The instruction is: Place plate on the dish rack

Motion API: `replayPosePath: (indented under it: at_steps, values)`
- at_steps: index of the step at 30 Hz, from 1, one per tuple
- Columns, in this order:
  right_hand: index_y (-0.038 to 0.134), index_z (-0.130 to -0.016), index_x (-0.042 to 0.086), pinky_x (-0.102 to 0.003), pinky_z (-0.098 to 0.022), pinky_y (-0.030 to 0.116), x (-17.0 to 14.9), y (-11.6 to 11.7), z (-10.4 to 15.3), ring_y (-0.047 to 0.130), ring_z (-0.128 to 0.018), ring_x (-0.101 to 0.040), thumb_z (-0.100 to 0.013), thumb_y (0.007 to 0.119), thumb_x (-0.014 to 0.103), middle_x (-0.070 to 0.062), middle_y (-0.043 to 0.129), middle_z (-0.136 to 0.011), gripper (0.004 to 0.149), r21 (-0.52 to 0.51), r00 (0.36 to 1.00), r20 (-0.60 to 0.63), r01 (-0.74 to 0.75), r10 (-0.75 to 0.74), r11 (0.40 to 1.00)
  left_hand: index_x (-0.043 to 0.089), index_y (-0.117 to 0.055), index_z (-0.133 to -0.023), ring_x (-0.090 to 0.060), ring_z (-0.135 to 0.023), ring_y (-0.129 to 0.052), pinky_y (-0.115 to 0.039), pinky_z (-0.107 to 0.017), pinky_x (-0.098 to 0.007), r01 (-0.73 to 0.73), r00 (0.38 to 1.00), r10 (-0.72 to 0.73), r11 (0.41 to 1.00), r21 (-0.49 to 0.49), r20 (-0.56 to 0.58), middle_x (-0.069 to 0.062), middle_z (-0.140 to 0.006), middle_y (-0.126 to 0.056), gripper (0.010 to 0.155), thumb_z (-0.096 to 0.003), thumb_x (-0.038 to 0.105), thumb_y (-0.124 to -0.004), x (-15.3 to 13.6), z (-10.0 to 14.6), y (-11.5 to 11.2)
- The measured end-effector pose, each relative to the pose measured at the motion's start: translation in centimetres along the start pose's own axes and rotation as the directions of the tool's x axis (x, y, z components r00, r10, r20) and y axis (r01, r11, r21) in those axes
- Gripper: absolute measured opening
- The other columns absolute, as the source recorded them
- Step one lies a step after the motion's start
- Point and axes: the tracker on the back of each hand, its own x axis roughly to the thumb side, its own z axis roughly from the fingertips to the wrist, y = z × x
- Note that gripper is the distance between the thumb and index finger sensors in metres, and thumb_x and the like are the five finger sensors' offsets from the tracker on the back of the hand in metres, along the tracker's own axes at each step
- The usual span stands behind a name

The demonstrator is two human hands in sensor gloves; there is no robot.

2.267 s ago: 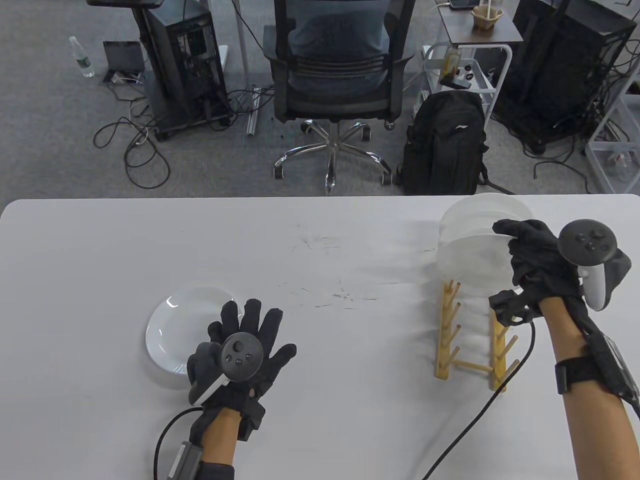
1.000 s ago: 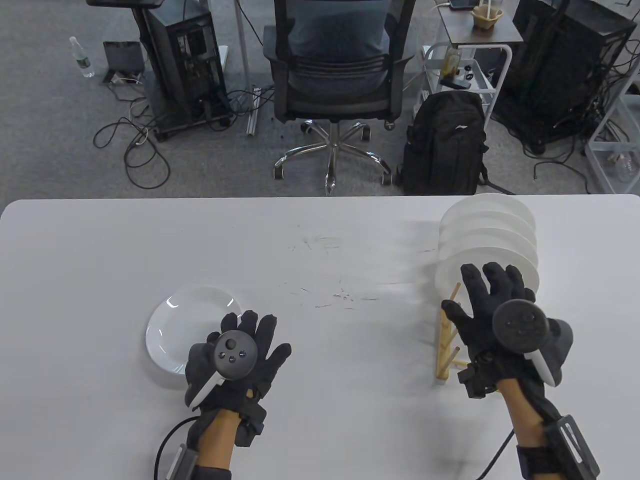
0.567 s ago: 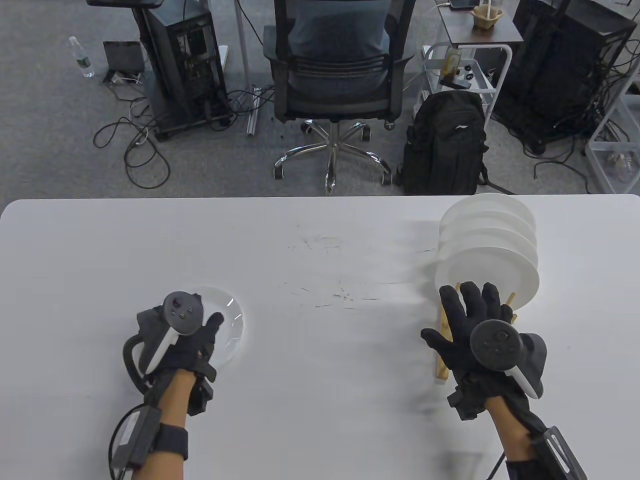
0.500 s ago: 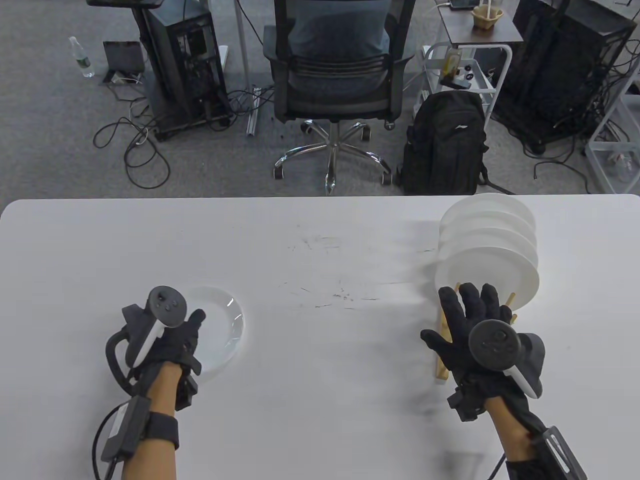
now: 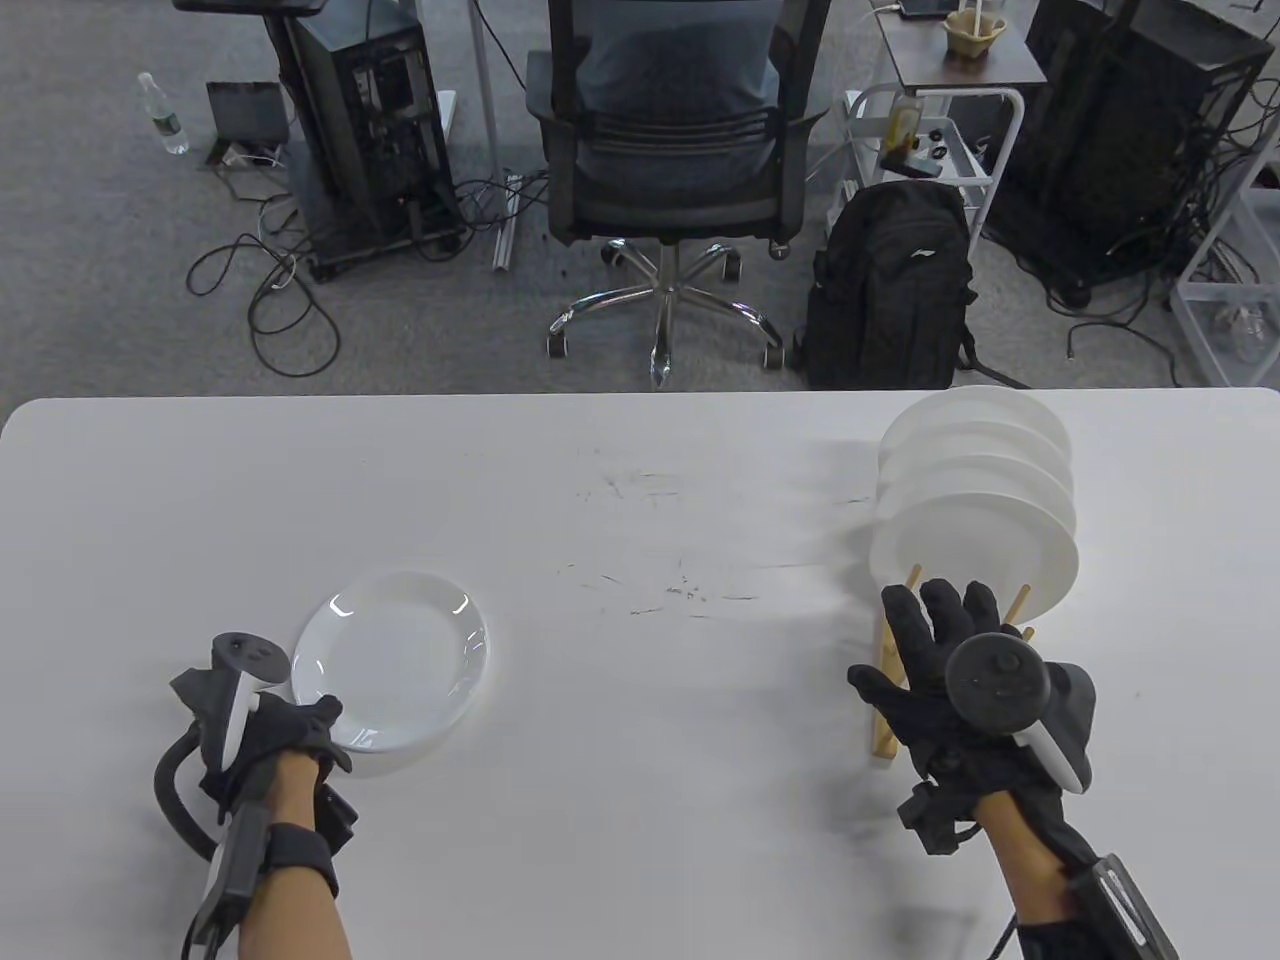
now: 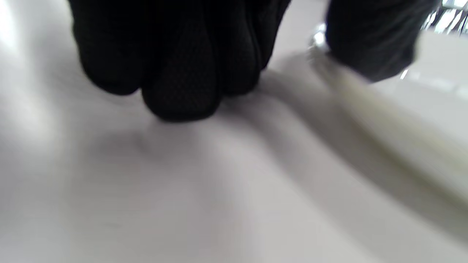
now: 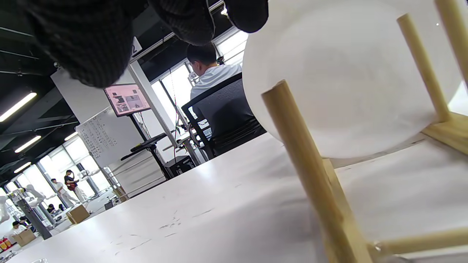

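Left hand, lower left of the table view, sits at the near-left rim of the flat white plate, thumb lying on the rim's edge; the left wrist view, heavily blurred, shows the gloved fingers curled down against the white table beside the plate's edge, with the thumb over that edge, though whether the rim is actually pinched cannot be told. The plate lies face up on the table, up and to the right of this hand, well apart from the wooden dish rack at the right of the frame. Right hand, lower right of the table view, hovers palm down with fingers spread and holding nothing, over the near, unfilled part of the rack. Beyond its fingertips, four white plates stand on edge in the rack's far slots, overlapping one behind another toward the upper right. In the right wrist view, the nearest standing plate fills the upper right, upright pegs of the rack rise before it, and the gloved fingertips hang in at the top left, clear of both. Behind the table, at the top of the table view, stand an office chair and a black backpack.
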Motion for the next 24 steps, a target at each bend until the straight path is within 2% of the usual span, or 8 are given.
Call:
replayPosePath:
  at_steps: [2, 5, 8, 11, 13, 15, 19, 24]
  values:
    - [0.039, -0.112, 0.016, -0.077, -0.068, 0.011, -0.2, 0.0, 0.0, 0.007, -0.104, -0.057, -0.048, 0.075, 0.050, -0.021, 0.021, -0.119, 0.080, 0.000, 1.000, -0.005, -0.002, 0.002, 1.000, 0.010, -0.076, -0.093, -0.029, -0.042, -0.108, -0.090, -0.035, -0.043, -0.084, 0.996, 0.083, 0.996, -0.026, -0.032, -0.006, -0.070, -0.093, 0.056, -0.0471, 0.039, -0.084, 0.1, 0.0, 0.0]
    - [0.039, -0.112, 0.016, -0.077, -0.068, 0.011, -0.2, 0.0, 0.1, 0.007, -0.104, -0.057, -0.048, 0.074, 0.050, -0.021, 0.022, -0.119, 0.080, 0.004, 1.000, -0.009, 0.000, 0.000, 1.000, 0.010, -0.077, -0.094, -0.029, -0.042, -0.114, -0.093, -0.033, -0.040, -0.032, 0.998, 0.033, 0.999, 0.018, -0.053, -0.009, -0.073, -0.100, 0.051, -0.0486, 0.035, -0.082, 0.5, 0.3, 0.9]
    - [0.039, -0.112, 0.016, -0.077, -0.068, 0.012, -0.2, 0.0, 0.1, 0.008, -0.104, -0.057, -0.049, 0.074, 0.049, -0.021, 0.022, -0.118, 0.080, -0.001, 1.000, -0.005, 0.002, -0.002, 1.000, 0.009, -0.077, -0.092, -0.029, -0.043, -0.118, -0.096, -0.029, -0.037, 0.034, 0.998, -0.030, 0.998, 0.054, -0.056, -0.021, -0.076, -0.099, 0.049, -0.0493, 0.032, -0.081, 0.9, 1.1, 2.9]
    - [0.039, -0.112, 0.015, -0.077, -0.068, 0.012, -0.2, 0.1, 0.1, 0.008, -0.103, -0.057, -0.049, 0.074, 0.049, -0.022, 0.022, -0.118, 0.079, 0.000, 1.000, 0.002, 0.003, -0.003, 1.000, 0.003, -0.076, -0.090, -0.026, -0.039, -0.120, -0.098, -0.026, -0.034, -0.027, 0.999, 0.023, 0.988, 0.155, 0.025, -0.021, -0.072, -0.099, 0.047, -0.0495, 0.027, -0.080, 1.3, 2.8, 5.2]
    - [0.039, -0.112, 0.015, -0.077, -0.068, 0.012, -0.1, 0.2, 0.2, 0.008, -0.103, -0.058, -0.049, 0.074, 0.049, -0.022, 0.022, -0.118, 0.080, 0.008, 1.000, 0.005, -0.002, 0.002, 1.000, 0.000, -0.073, -0.089, -0.025, -0.041, -0.119, -0.097, -0.028, -0.034, -0.131, 0.988, 0.114, 0.977, 0.170, 0.105, -0.018, -0.070, -0.099, 0.048, -0.0496, 0.027, -0.079, 1.4, 4.4, 6.5]
    - [0.039, -0.112, 0.015, -0.076, -0.068, 0.012, 0.0, 0.4, 0.1, 0.007, -0.103, -0.058, -0.049, 0.073, 0.049, -0.022, 0.021, -0.118, 0.080, 0.019, 1.000, 0.008, -0.005, 0.004, 1.000, 0.000, -0.068, -0.094, -0.033, -0.045, -0.116, -0.095, -0.033, -0.038, -0.255, 0.957, 0.224, 0.952, 0.170, 0.183, -0.018, -0.075, -0.096, 0.052, -0.0498, 0.025, -0.080, 1.7, 6.0, 7.2]
    - [0.037, -0.112, 0.014, -0.076, -0.068, 0.012, 0.2, 0.8, 0.2, 0.007, -0.103, -0.058, -0.049, 0.073, 0.049, -0.023, 0.020, -0.118, 0.080, 0.047, 1.000, 0.012, -0.012, 0.012, 0.999, -0.001, -0.065, -0.098, -0.035, -0.049, -0.116, -0.096, -0.035, -0.038, -0.293, 0.930, 0.225, 0.932, 0.215, 0.292, -0.020, -0.080, -0.094, 0.057, -0.0490, 0.024, -0.080, 2.8, 9.0, 7.0]
    - [0.037, -0.112, 0.014, -0.076, -0.067, 0.011, 0.3, 1.2, 0.1, 0.006, -0.102, -0.058, -0.050, 0.073, 0.049, -0.023, 0.019, -0.118, 0.080, 0.079, 1.000, 0.017, -0.021, 0.020, 0.997, 0.000, -0.066, -0.099, -0.034, -0.049, -0.116, -0.096, -0.035, -0.038, -0.433, 0.830, 0.356, 0.897, 0.094, 0.429, -0.020, -0.081, -0.094, 0.056, -0.0494, 0.023, -0.078, 4.7, 11.9, 4.9]
